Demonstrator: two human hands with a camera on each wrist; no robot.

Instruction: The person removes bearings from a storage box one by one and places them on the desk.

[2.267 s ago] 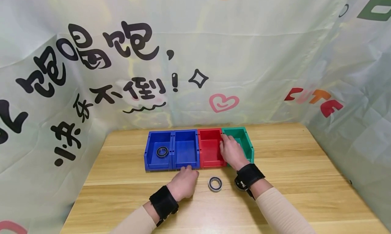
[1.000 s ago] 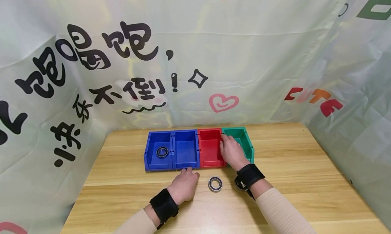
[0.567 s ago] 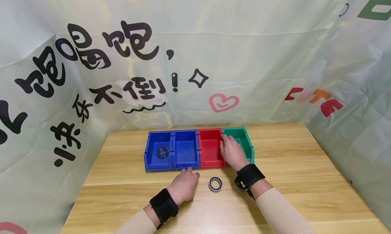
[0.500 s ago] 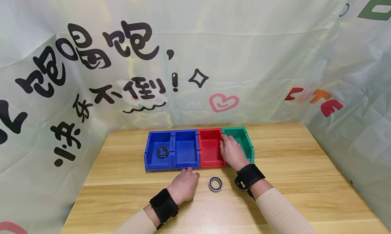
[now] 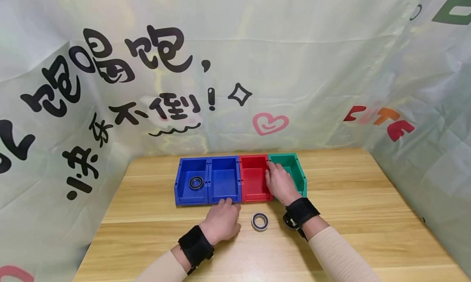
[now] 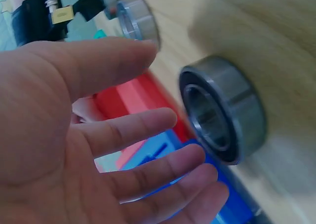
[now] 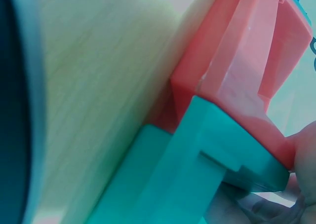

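Note:
My left hand [image 5: 221, 221] hovers low over the table before the second blue bin [image 5: 224, 177], thumb spread from the extended fingers. In the left wrist view a steel ball bearing [image 6: 224, 110] stands close beyond its fingertips; in the head view the hand hides it. My right hand [image 5: 281, 184] pinches the adjoining walls of the red bin [image 5: 254, 180] and the green bin [image 5: 293, 169], thumb on the red side. A second bearing [image 5: 260, 222] lies on the table between my hands. Under my right wrist a third bearing [image 5: 290, 223] is mostly covered by the strap.
The bins form one row at the back of the wooden table [image 5: 346, 216]. Inside the leftmost blue bin [image 5: 184, 198] lies another bearing [image 5: 196, 183]. A printed cloth [image 5: 312, 69] stands behind the table and along both sides.
My left hand has shifted slightly toward the bins, and its thumb now shows apart from its fingers. My right hand keeps its hold on the bin walls. The bearings have stayed put.

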